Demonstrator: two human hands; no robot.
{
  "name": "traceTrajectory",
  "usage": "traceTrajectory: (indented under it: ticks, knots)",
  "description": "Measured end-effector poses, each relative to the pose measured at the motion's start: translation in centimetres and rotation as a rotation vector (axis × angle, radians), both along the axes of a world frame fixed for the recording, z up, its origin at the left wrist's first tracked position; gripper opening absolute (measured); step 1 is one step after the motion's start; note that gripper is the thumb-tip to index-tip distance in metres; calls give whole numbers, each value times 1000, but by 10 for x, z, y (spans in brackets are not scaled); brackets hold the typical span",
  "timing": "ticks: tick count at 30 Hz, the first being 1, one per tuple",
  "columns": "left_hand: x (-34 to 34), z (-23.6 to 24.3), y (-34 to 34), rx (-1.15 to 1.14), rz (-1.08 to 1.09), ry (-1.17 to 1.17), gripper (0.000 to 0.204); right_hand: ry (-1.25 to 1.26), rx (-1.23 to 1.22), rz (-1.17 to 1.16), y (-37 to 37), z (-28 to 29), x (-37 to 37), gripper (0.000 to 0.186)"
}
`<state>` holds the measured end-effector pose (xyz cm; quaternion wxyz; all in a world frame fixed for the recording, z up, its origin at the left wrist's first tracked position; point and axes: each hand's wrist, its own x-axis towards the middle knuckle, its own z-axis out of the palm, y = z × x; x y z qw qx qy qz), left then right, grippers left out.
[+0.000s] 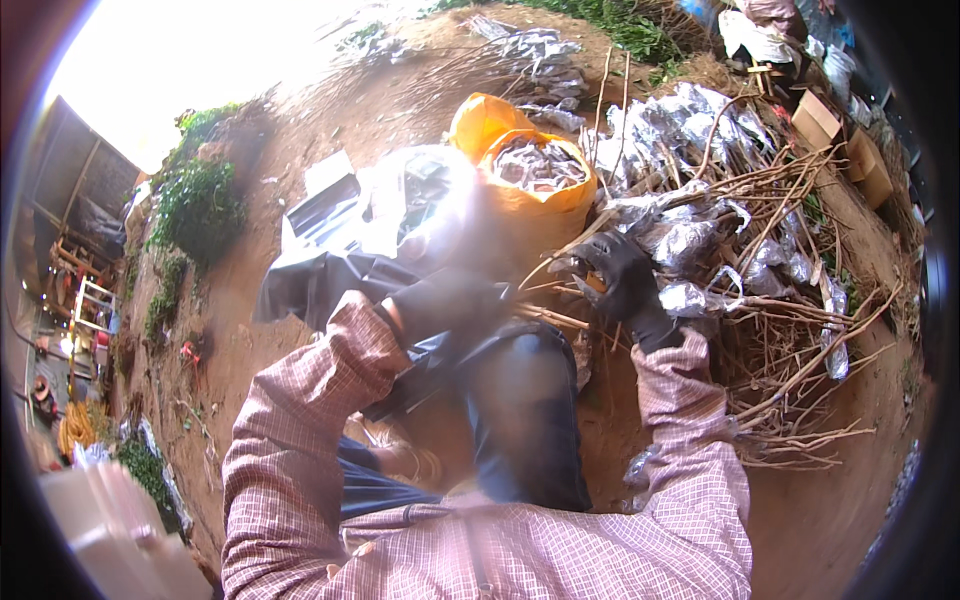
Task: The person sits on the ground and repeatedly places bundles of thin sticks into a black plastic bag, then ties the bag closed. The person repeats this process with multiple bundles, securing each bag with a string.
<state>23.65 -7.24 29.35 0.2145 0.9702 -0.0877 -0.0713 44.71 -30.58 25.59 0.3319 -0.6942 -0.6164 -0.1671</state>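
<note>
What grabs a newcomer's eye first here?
Probably the bright orange sack, upper centre, open and filled. Next, the tangled heap of sticks and silvery wrapping to its right, the black-gloved right grip at its edge. Black plastic sheeting lies left of the sack.

Thin brown branches point(795, 308) and crumpled silvery wrappings point(688, 244) lie tangled together on reddish-brown earth point(810, 515).

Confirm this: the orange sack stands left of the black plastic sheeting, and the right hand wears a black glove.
Wrong side: the head view shows the orange sack right of the black plastic sheeting. The right hand does wear a black glove.
</note>
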Motion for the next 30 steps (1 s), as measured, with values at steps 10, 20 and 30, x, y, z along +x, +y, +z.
traceTrajectory:
  ticks: [10, 20, 30]
  knots:
    - [-63, -9, 31, -313, 177, 212, 18, 245, -193, -317, 2, -148, -12, 56]
    - [-163, -166, -59, 372, 38, -174, 12, 770, -796, 111, -5, -13, -222, 30]
    - [-190, -161, -77, 245, 642, -574, 47, 846, -789, 107, -25, -130, -267, 52]
